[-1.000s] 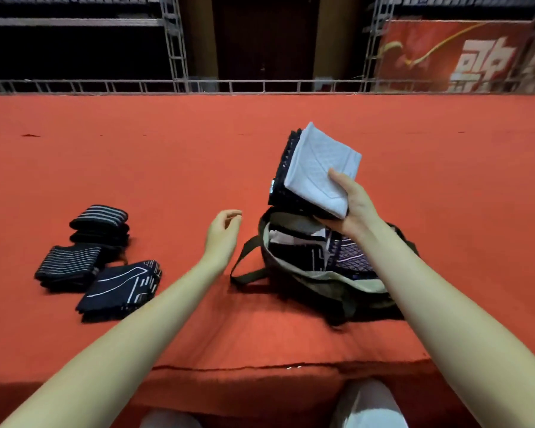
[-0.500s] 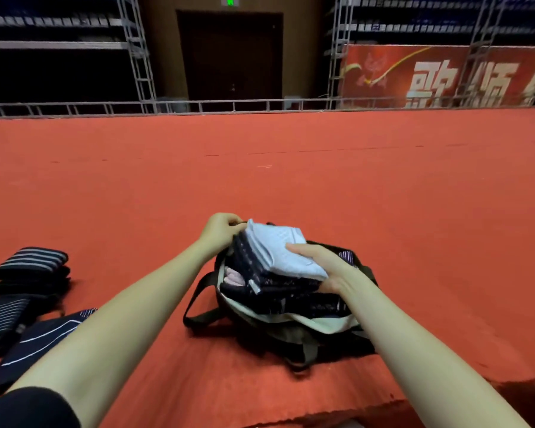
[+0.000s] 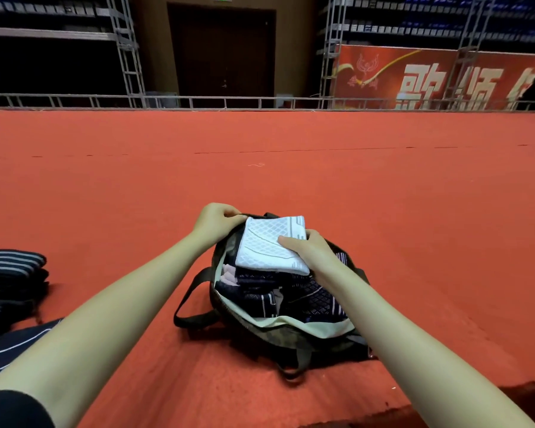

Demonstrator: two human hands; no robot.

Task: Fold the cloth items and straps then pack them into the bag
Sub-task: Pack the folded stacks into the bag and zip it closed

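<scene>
An olive bag with a pale lining lies open on the red carpet, dark patterned folded cloths inside it. On top of them sits a folded white mesh cloth. My right hand grips the white cloth's right edge, thumb on top, holding it in the bag's mouth. My left hand pinches the far rim of the bag at its upper left. Folded dark striped cloths lie at the far left.
A dark bag strap loops out on the carpet to the bag's left. The red carpet stretches far ahead to a metal rail. The carpeted platform's front edge drops off at the lower right.
My right hand brought the white cloth and the dark ones under it down from the air into the bag. My left hand moved to the bag's far rim and took hold of it.
</scene>
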